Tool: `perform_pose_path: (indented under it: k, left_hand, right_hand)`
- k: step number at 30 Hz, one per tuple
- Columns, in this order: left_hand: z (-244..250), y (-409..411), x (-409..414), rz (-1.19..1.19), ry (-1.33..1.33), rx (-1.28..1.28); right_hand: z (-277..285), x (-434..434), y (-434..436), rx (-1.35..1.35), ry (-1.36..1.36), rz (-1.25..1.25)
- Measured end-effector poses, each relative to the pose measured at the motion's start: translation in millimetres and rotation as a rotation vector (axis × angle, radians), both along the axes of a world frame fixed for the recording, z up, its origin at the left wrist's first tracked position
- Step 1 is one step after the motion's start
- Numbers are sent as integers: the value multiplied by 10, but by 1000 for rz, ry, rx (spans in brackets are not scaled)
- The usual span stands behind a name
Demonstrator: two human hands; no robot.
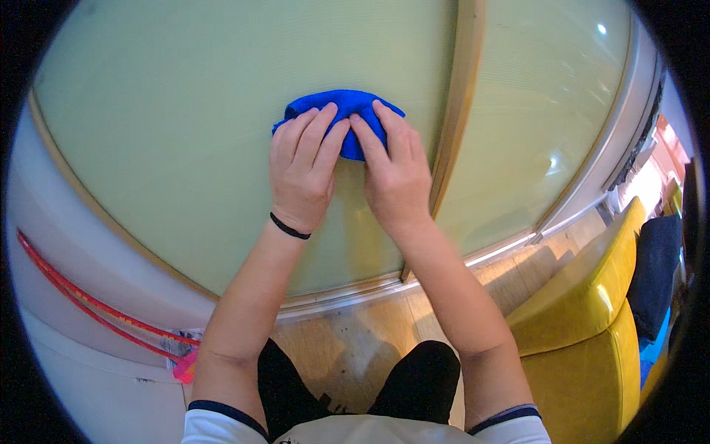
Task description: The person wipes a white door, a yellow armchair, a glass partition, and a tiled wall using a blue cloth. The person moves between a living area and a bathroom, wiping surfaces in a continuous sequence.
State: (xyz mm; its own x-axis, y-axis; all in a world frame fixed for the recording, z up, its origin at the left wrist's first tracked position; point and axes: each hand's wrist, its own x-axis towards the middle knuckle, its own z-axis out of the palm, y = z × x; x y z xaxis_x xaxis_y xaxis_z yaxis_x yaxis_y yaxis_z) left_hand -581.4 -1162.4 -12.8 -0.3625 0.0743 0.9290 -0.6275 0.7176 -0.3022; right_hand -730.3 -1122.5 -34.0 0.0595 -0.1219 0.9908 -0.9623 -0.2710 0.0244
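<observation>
A folded blue cloth [352, 102] lies against the large pale green panel of a sliding door [194, 111]. Both of my hands press on it side by side, fingers pointing up the panel. My left hand [305, 166], with a black band at the wrist, covers the cloth's left part. On the right part rests my right hand [396, 172], its fingertips bent into the fabric. The index fingers nearly meet at the cloth's middle. Some of the fabric is hidden under the fingers.
A wooden frame strip [457, 105] divides this panel from a second green panel [538, 127] on the right. A yellow upholstered seat [577, 366] stands at lower right on the wooden floor [344, 355]. Red sticks or tubes [100, 302] lean at the left wall.
</observation>
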Motion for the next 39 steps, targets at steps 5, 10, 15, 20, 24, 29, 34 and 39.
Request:
perform_pose_path:
  k: [5,10,15,20,24,29,34,39]
  left_hand:
    - [-621,-60,326,46,-60,-7]
    - [-938,47,474,28,-172,110]
    - [-288,123,635,47,-13,34]
    - [-31,-104,962,78,78,-15]
    - [-577,-131,1106,76,102,-6]
    - [-1114,39,1379,87,-1,143]
    - [-605,77,1555,41,78,93]
    - [-99,-54,1785,126,177,-49]
  right_hand:
    - [-528,181,-3,101,21,75]
    - [-838,220,194,305,-1,131]
    - [-110,375,85,74,79,243]
    - [145,816,-215,-52,107,182]
    - [-359,982,-178,63,95,211]
    - [-868,1068,-27,244,123,284]
    - [-283,1227,-61,140,156,389]
    - [242,1592,-271,-10,192,355]
